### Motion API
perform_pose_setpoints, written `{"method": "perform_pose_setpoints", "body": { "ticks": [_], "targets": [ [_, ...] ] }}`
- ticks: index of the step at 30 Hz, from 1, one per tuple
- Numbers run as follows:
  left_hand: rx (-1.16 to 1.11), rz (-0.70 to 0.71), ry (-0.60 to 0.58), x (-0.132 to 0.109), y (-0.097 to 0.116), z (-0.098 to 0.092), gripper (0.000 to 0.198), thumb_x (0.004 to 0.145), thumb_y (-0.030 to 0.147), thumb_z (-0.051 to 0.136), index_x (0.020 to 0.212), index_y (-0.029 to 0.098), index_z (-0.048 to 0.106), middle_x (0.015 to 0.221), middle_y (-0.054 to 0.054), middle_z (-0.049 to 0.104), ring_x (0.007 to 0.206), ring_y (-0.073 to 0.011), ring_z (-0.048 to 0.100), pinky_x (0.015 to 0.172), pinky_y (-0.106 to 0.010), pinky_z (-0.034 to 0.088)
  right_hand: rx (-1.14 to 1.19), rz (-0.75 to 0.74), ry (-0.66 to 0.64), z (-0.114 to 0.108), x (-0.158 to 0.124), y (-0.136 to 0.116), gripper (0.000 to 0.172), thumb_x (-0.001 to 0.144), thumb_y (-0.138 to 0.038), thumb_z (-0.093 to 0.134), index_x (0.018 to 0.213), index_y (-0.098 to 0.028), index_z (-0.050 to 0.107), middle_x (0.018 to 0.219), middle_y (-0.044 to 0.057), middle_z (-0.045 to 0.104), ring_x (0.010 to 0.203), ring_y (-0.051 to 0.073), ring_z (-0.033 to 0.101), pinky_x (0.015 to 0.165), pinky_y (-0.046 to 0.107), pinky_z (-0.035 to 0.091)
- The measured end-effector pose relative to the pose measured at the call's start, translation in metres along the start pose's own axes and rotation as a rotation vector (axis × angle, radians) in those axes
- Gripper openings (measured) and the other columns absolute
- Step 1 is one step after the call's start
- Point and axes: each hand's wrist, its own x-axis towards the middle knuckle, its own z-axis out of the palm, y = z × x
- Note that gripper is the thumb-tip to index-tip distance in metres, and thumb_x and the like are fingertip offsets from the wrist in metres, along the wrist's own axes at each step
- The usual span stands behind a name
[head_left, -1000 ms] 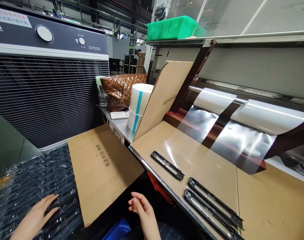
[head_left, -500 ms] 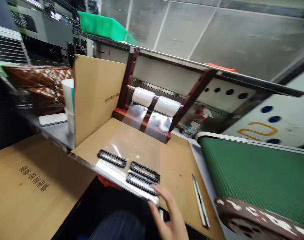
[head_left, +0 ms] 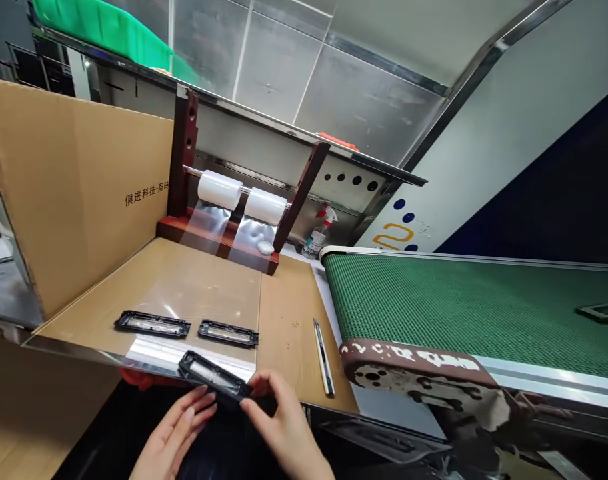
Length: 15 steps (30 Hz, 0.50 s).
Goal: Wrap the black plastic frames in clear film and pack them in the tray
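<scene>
A long black plastic frame (head_left: 211,375) with a pale strip inside is held tilted over the table's front edge. My right hand (head_left: 284,423) pinches its right end between thumb and fingers. At its lower left edge, my left hand (head_left: 177,433) has its fingers closed against the frame. Two similar black frames lie flat behind it, a left frame (head_left: 151,325) and a right frame (head_left: 229,333). They rest on a clear plastic sheet (head_left: 199,287) spread over cardboard (head_left: 284,300).
Two rolls of clear film, a left roll (head_left: 220,190) and a right roll (head_left: 265,207), hang on a rod behind. A utility knife (head_left: 324,357) lies to the right. Beyond it, a green conveyor belt (head_left: 459,293) carries another dark frame (head_left: 604,311). Upright cardboard (head_left: 84,193) stands left.
My left hand has come into view. The front black frame, earlier lying on the table by my right hand, is now lifted between both hands. The view has swung right.
</scene>
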Motion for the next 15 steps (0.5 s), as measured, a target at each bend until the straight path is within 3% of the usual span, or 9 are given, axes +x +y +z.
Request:
{"method": "perform_pose_setpoints", "body": {
  "ticks": [2,6,12,15],
  "targets": [
    [-0.153,-0.039,0.076,-0.001,-0.009,0.005,0.051,0.056,0.049,0.084,0.097,0.022,0.073,0.104,-0.009,0.075,0.106,-0.035,0.065,0.099,-0.045,0.049,-0.002,-0.044,0.043,0.013,-0.014,0.001,0.021,0.076,-0.017,0.066,0.095,-0.022,0.06,0.09,0.002,0.063,0.082,0.018,0.059,0.077,0.028,0.047],
    [-0.34,-0.128,0.19,-0.013,-0.016,-0.005,0.049,0.044,0.036,0.092,0.089,0.026,0.074,0.103,-0.004,0.076,0.109,-0.0342,0.064,0.098,-0.043,0.049,0.027,-0.181,0.108,0.04,-0.035,-0.001,0.021,0.072,-0.009,0.061,0.087,-0.023,0.057,0.088,0.002,0.061,0.079,0.017,0.058,0.072,0.025,0.047],
    [-0.308,-0.085,-0.029,-0.021,-0.018,-0.023,0.045,0.063,0.04,0.083,0.106,0.032,0.071,0.121,-0.005,0.069,0.127,-0.0341,0.048,0.107,-0.045,0.038,0.118,-0.209,0.143,0.062,-0.046,-0.002,0.019,0.069,-0.013,0.065,0.083,-0.023,0.057,0.083,0.002,0.061,0.075,0.017,0.058,0.07,0.026,0.048],
    [-0.247,-0.042,0.016,-0.026,-0.018,-0.025,0.055,0.057,0.045,0.085,0.108,0.032,0.069,0.119,-0.005,0.07,0.127,-0.0369,0.048,0.108,-0.05,0.035,0.149,-0.171,0.166,0.07,-0.052,0.008,0.016,0.071,-0.022,0.068,0.083,-0.024,0.058,0.082,0.002,0.06,0.074,0.019,0.057,0.07,0.028,0.049]
  ]
}}
